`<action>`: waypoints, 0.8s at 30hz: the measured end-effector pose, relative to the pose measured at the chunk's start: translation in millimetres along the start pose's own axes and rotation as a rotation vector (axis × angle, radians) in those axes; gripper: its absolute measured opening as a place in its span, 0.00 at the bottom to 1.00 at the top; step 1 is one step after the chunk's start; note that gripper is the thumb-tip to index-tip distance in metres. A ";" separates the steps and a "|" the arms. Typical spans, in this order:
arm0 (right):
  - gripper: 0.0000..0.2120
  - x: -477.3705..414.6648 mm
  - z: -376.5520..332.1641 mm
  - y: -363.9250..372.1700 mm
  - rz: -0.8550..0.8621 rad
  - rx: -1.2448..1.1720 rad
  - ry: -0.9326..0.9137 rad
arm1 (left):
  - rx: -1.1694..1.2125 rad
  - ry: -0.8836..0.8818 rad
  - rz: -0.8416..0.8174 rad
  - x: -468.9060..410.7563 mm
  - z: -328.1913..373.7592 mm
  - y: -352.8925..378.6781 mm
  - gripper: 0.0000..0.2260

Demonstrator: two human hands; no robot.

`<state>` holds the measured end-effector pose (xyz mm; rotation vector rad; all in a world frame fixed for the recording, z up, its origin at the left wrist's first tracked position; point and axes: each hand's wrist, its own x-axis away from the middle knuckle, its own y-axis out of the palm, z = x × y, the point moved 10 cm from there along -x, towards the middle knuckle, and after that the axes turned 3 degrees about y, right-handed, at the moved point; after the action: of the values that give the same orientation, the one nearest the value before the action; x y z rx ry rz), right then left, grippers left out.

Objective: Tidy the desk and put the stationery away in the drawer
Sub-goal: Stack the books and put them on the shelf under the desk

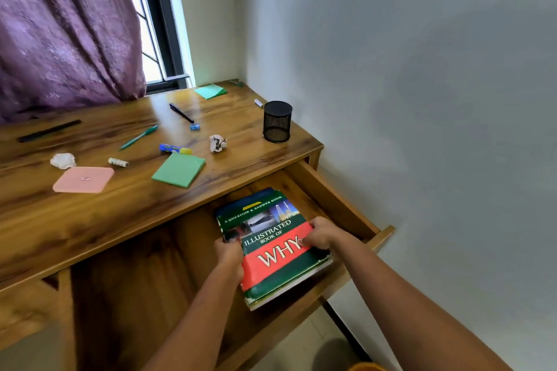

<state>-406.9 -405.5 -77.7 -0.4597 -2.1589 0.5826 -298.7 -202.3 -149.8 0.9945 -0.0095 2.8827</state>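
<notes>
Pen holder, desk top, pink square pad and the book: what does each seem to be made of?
Pen holder: black metal mesh, matt; fine see-through grid.
Desk top: wood or wood-look laminate, glossy; grain plus window reflections.
Pink square pad: probably soft plastic or silicone, matt, rounded corners.
Book: glossy printed card cover over paper pages, frayed at the lower corner.
</notes>
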 end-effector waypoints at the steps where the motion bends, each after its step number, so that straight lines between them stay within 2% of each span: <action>1: 0.21 -6.8 1.5 -3.2 0.006 -0.002 0.006 | 0.010 0.017 0.008 -4.5 -1.8 5.8 0.12; 6: 0.22 -28.7 20.7 -19.9 0.034 0.019 0.036 | 0.016 0.026 0.022 -15.4 -21.3 36.6 0.12; 8: 0.22 -35.1 23.4 -27.8 0.055 0.033 0.024 | -0.122 0.061 0.036 -22.9 -26.9 43.9 0.15; 12: 0.19 -46.9 27.5 -36.6 0.082 0.115 0.009 | -0.372 0.126 0.066 -19.8 -23.9 49.2 0.13; 17: 0.19 -55.0 33.5 -51.8 0.123 0.226 -0.028 | -0.448 0.138 0.075 -14.3 -27.9 61.7 0.19; 24: 0.11 -55.2 30.6 -54.8 0.167 0.456 -0.106 | -0.554 0.140 0.151 -11.9 -30.2 64.4 0.18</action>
<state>-405.7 -486.3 -99.0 -0.3637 -2.0111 1.1823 -313.7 -266.3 -179.4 0.7061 -0.8509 2.8055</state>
